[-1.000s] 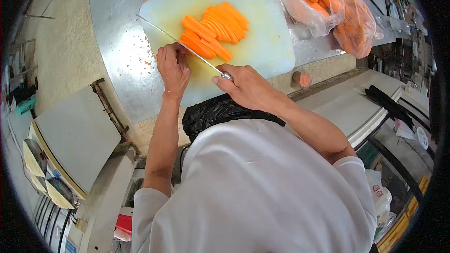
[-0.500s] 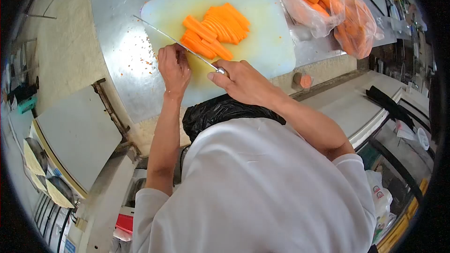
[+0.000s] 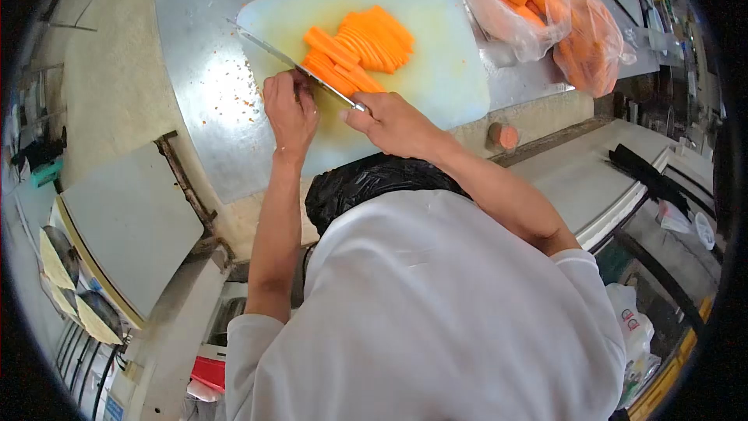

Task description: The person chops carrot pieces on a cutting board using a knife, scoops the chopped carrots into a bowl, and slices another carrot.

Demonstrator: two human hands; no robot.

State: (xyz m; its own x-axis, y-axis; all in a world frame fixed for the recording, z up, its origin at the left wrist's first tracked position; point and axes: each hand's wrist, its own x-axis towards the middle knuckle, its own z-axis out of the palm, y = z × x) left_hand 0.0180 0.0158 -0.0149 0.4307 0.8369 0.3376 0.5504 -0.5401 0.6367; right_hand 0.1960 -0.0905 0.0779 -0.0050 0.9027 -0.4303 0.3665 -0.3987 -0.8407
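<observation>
My right hand [image 3: 393,122] is wrapped round the handle of a long knife [image 3: 327,86]. The blade slants up to the left over the cutting board [image 3: 436,62], along the near edge of some carrot sticks [image 3: 335,70]. Just beyond them lies a fanned row of carrot slices [image 3: 378,37]. At the left edge of the board, my left hand [image 3: 291,111] has its fingers curled beside the blade. What is under those fingertips, if anything, is hidden.
Whole carrots fill an open plastic bag [image 3: 514,0] at the upper right, beside a second orange-filled bag [image 3: 588,47]. Small scraps dot the metal table [image 3: 202,86]. A round orange-ended object [image 3: 505,136] stands near the board's right corner. Black plastic [image 3: 366,185] hangs below the board.
The knife and my right hand have moved slightly up and left, and the blade now shows more of its flat side. My left hand has barely moved.
</observation>
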